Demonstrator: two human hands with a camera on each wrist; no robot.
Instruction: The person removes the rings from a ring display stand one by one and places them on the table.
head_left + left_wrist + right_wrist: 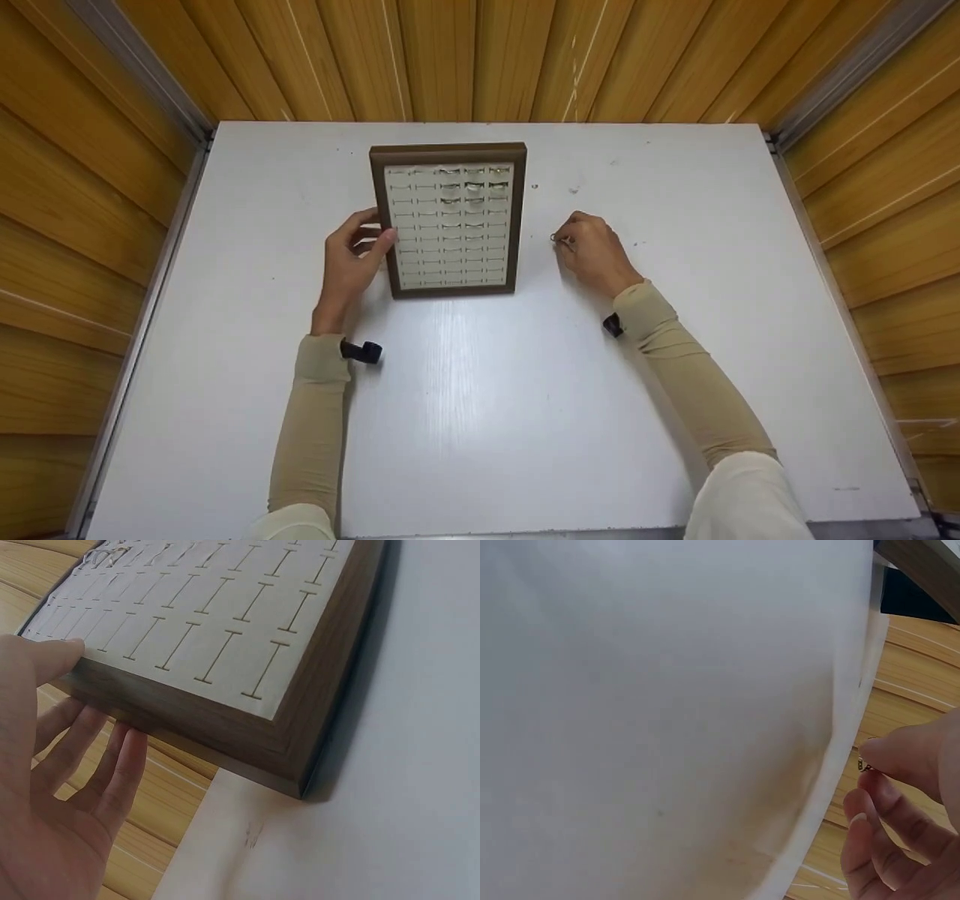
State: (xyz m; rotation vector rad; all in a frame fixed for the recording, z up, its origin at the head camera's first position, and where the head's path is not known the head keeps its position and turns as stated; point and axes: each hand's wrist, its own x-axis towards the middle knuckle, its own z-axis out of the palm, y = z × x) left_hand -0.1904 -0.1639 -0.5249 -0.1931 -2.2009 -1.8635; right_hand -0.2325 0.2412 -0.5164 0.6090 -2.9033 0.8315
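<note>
A ring display board (451, 217) with a brown wooden frame stands tilted up on the table, its cream face cut with rows of I-shaped slots. Several rings (474, 186) sit in slots in its upper and middle right columns. My left hand (352, 251) grips the frame's left edge, thumb on the front and fingers behind; the left wrist view shows the thumb (60, 660) over the face's edge. To the right of the board, my right hand (596, 251) pinches a small ring (553, 238) between thumb and fingertips. In the right wrist view the ring (864, 764) is mostly covered by the fingertips.
The white table (465, 420) has small scuffs and dark marks behind and right of the board. Wood-patterned panels (439, 60) rise along the back and both sides. A black wrist camera (364, 352) juts from the left sleeve.
</note>
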